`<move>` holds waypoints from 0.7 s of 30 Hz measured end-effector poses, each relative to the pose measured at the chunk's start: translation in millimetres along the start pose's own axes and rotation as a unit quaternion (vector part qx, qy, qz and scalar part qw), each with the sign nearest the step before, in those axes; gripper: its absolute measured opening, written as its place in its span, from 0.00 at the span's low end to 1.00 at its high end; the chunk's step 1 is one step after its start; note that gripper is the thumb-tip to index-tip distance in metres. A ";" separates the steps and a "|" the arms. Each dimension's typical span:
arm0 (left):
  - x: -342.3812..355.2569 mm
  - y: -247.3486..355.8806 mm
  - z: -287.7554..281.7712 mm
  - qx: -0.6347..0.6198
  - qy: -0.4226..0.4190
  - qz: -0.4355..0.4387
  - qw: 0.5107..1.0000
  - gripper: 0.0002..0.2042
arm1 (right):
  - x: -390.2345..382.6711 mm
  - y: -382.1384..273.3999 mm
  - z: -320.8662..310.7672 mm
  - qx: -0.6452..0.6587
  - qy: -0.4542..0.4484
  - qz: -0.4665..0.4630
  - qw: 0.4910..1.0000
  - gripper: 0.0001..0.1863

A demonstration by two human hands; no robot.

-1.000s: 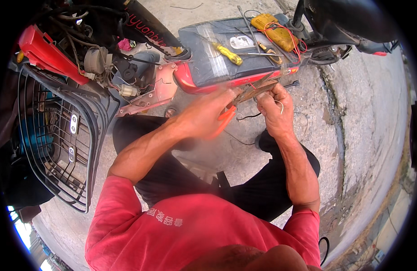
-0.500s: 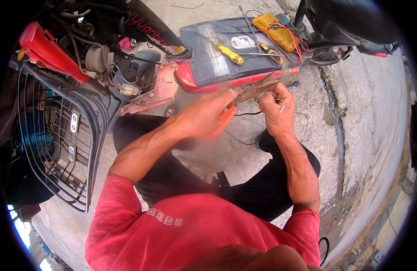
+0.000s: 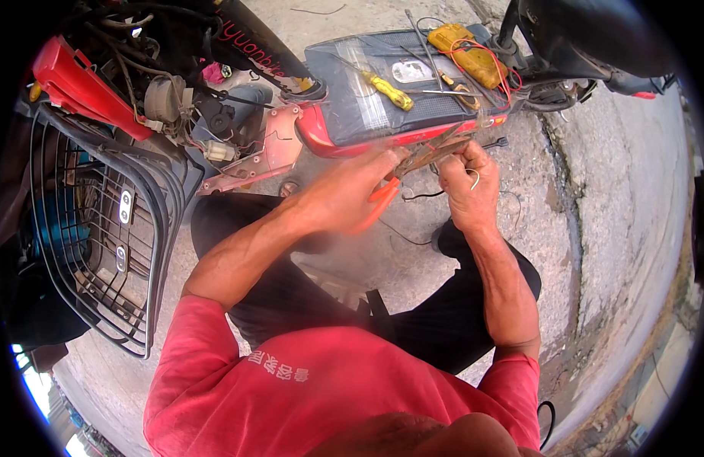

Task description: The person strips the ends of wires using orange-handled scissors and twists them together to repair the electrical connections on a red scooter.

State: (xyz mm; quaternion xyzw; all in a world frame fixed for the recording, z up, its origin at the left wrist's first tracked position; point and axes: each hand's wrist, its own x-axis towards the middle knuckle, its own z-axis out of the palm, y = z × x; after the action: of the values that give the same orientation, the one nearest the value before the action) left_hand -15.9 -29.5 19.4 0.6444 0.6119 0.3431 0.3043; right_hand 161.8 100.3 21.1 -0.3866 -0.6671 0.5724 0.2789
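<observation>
Beside the grey, red-edged scooter footboard (image 3: 329,90), left hand (image 3: 350,190) grips orange-handled, rust-brown metal tool (image 3: 430,156), right hand (image 3: 469,194) pinches thin pale wire (image 3: 476,180).

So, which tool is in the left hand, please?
The orange-handled tool, gripped there; the yellow-handled screwdriver and others lie on the dark deck.

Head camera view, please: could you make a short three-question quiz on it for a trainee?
1. Which hand holds the orange-handled tool?
2. True or false: the yellow-handled screwdriver lies on the ground.
3. In the picture, the yellow case is: a) left of that screwdriver, b) right of it, c) directly below it?

Key: 1. The left hand. 2. False; it lies on the dark panel. 3. b.
</observation>
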 end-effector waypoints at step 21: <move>1.5 4.5 -0.2 0.005 -0.005 -0.004 1.000 0.30 | -1.1 0.7 -2.7 0.035 -0.023 0.005 0.999 0.09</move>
State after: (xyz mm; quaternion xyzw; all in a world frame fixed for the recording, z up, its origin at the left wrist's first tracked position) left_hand -13.4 -28.3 23.2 0.6450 0.6146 0.3359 0.3057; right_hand 164.7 101.0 21.0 -0.3666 -0.6508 0.6056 0.2744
